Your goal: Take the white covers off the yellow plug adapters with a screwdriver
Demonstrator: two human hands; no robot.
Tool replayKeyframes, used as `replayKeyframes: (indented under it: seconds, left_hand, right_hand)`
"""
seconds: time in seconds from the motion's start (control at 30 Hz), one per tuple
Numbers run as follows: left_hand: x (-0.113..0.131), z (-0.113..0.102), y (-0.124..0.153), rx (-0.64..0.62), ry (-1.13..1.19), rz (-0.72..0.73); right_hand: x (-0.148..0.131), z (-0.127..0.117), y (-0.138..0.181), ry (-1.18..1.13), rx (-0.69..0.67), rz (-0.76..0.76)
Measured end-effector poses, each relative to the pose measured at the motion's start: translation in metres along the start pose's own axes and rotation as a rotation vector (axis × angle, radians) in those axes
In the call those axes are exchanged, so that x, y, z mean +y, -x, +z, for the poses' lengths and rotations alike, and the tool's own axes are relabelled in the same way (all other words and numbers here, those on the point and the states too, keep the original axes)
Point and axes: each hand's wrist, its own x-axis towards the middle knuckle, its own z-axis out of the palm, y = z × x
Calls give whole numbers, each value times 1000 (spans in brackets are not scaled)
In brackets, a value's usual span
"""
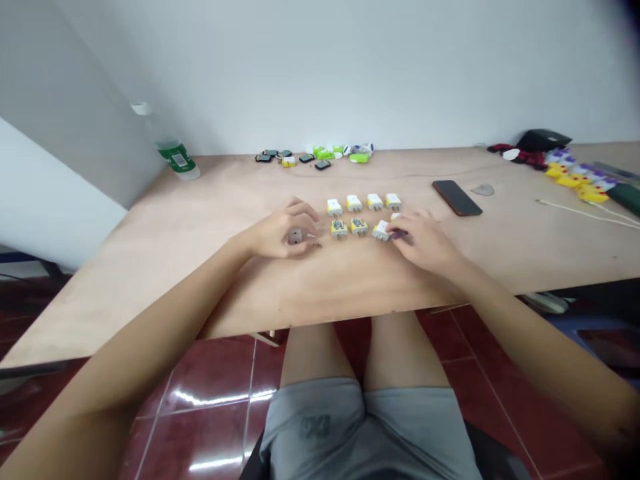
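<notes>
- left hand (283, 230): fingers curled, gripping a small grey part (295, 236), centre of frame
- right hand (425, 245): closed on a white-and-yellow plug block (381, 231), dark purple piece (399, 235) at the fingers
- just beyond the hands: two rows of similar plug blocks (353, 203) on a plywood table (125, 287)
- upper right: black phone (457, 198), yellow-and-purple parts (575, 175)
- top centre: green and dark parts (323, 153) along the back edge
- upper left: water bottle (175, 159)

Grey shorts (370, 430) carry a dark printed mark (316, 427) on the left leg; hands (285, 230), forearms (150, 320) and thighs (315, 347) are bare.
</notes>
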Motion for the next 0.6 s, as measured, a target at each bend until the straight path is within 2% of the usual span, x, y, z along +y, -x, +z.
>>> replayKeyframes:
  seconds: [0.2, 0.37, 0.5, 0.6]
  left_hand:
    - [1, 0, 0, 21, 6, -1]
    - [6, -1, -1, 11, -5, 0]
    - [15, -1, -6, 13, 14, 26]
    - [23, -2, -9, 2, 30, 32]
  right_hand:
    - [-15, -4, 26, -85, 7, -33]
    - [-54, 8, 31, -194, 69, -105]
    - [-89, 14, 21, -305, -69, -112]
    - [-103, 14, 8, -419, -87, -74]
